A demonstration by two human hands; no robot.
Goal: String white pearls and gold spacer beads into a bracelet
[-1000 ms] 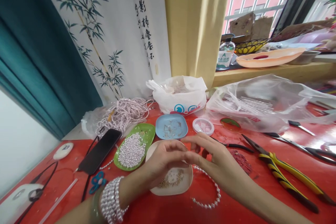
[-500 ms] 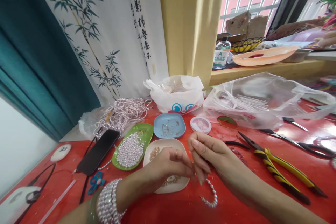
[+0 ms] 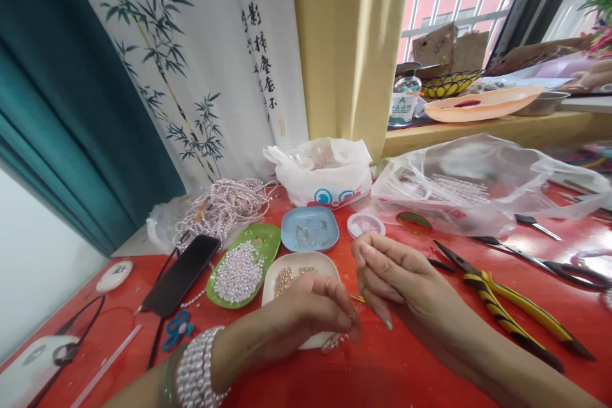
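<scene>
My left hand (image 3: 318, 303), with a bracelet of several pearl rows (image 3: 201, 366) at its wrist, is over the cream tray (image 3: 329, 261) of gold beads. Its fingers are curled and slightly blurred. A short pearl bead strand (image 3: 336, 343) dangles from its fingertips by the tray's right corner. To the right, my right hand (image 3: 394, 274) has thumb and forefinger pinched together; whatever lies between them is too small to make out. Loose pearl beads (image 3: 239, 271) fill the green leaf-shaped dish (image 3: 271, 242). A blue tray (image 3: 289, 229) behind holds small metal bits.
Yellow-black pliers (image 3: 497, 299) and scissors (image 3: 545, 259) lie at right. A phone (image 3: 182, 277) and a blue flower-shaped piece (image 3: 178, 330) are at left. Behind stand bundled bead strings (image 3: 224, 204), a white plastic bag (image 3: 320, 172), a clear bag (image 3: 478, 185) and a round lidded box (image 3: 366, 225).
My hands have moved apart: the right a little right and up, the left slightly rightward. The pearl strand has swung left from below my right hand to beneath my left fingers.
</scene>
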